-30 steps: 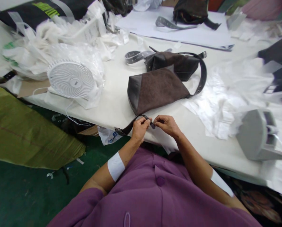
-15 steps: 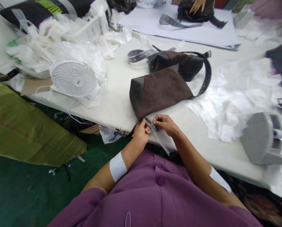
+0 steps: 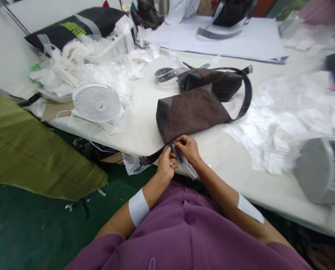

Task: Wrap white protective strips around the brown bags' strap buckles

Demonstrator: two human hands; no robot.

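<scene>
A brown suede handbag (image 3: 197,112) with black leather corners lies on the table in front of me, its near edge at my fingers. My left hand (image 3: 166,164) is closed on the black bag strap (image 3: 155,155) where it meets the bag; the strap's buckle end hangs at the table edge. Close beside it, my right hand (image 3: 187,150) pinches a strip of clear plastic film (image 3: 187,168), which dangles toward my lap. The fingertips of both hands almost meet, and what lies between them is partly hidden.
Behind the handbag lies a second dark bag (image 3: 226,86). A white fan (image 3: 97,103) and crumpled wrapping (image 3: 80,56) stand left. White tissue (image 3: 274,127) and a grey tape dispenser (image 3: 315,170) lie right. Green fabric (image 3: 41,150) hangs beyond the table's left edge.
My right hand has moved left, up to my left hand at the bag's edge, bringing the plastic film along. The view has shifted slightly. A co-worker's hand at the back is out of sight now.
</scene>
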